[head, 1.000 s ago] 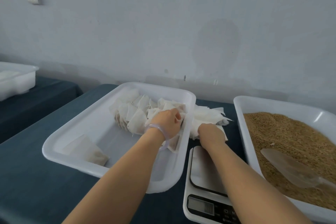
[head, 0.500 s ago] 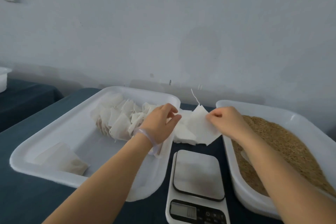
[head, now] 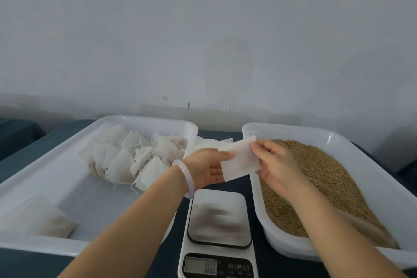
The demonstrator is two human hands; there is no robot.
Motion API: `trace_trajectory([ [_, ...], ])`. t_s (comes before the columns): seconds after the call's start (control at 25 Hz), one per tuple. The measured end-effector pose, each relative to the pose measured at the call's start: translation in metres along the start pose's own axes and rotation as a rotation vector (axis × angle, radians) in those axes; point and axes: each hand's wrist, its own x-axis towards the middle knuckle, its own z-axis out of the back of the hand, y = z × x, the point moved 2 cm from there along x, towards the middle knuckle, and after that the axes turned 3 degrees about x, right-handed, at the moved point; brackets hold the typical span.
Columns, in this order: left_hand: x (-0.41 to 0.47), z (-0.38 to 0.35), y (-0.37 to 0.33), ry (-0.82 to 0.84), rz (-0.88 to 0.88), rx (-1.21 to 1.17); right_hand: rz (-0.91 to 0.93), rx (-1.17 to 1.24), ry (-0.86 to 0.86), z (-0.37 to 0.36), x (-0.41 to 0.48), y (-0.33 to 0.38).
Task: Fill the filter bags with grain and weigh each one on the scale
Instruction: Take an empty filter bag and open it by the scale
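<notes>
The digits on the display [head: 199,266] of the scale [head: 217,232] are blurred and cannot be read. The right forearm covers part of the grain [head: 327,176] and most of a translucent scoop [head: 370,228] lying in it. The stack of empty bags [head: 209,142] between the 2 trays is largely hidden behind the hands. The left tray [head: 144,119] and the grain tray [head: 293,130] are both cut off by the frame edges.

1 filter bag [head: 240,160] is held in the air above the gap between the trays, beyond the scale platform. It is a flat, white, thin rectangle, tilted with its right end higher. No grain shows inside it; whether its mouth is open cannot be told.

The left hand [head: 207,169], with a pale bracelet [head: 187,178] on the wrist, pinches the bag's left end. The right hand [head: 274,165] pinches its right edge between thumb and fingers.

The left tray holds a pile of filled bags [head: 130,158] at its far end and 1 separate bag [head: 38,219] at its near left.
</notes>
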Motion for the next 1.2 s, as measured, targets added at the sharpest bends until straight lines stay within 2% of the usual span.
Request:
trace_trajectory([
  [0.08, 0.002, 0.001, 0.001, 0.017, -0.018, -0.069, -0.013, -0.023, 0.000, 0.000, 0.000, -0.002],
  [0.2, 0.006, 0.001, 0.002, -0.065, -0.128, -0.057, -0.029, -0.110, -0.024, 0.003, 0.000, -0.006],
  [0.32, 0.006, 0.006, 0.000, -0.187, -0.218, 0.146, 0.021, -0.240, -0.089, 0.007, 0.003, -0.008],
  [0.4, 0.004, 0.007, 0.000, -0.253, -0.235, 0.285, 0.129, -0.254, -0.116, 0.007, 0.003, -0.005],
  [0.52, -0.001, 0.000, 0.002, -0.177, -0.250, 0.356, 0.319, -0.552, -0.039, 0.005, -0.003, -0.002],
  [0.6, -0.004, -0.002, 0.002, -0.120, -0.248, 0.384, 0.359, -0.788, 0.004, 0.002, -0.008, -0.004],
  [0.68, -0.006, -0.003, 0.002, -0.071, -0.244, 0.374, 0.388, -0.883, -0.002, 0.000, -0.011, -0.004],
  [0.84, -0.005, -0.002, 0.001, -0.077, -0.235, 0.402, 0.383, -0.857, -0.035, 0.001, -0.011, -0.001],
  [1.0, 0.000, 0.000, 0.003, -0.092, -0.240, 0.402, 0.279, -0.767, 0.089, -0.001, -0.011, -0.006],
  [1.2, 0.003, 0.003, 0.003, -0.074, -0.213, 0.311, 0.251, -0.609, 0.108, 0.000, -0.011, -0.001],
])
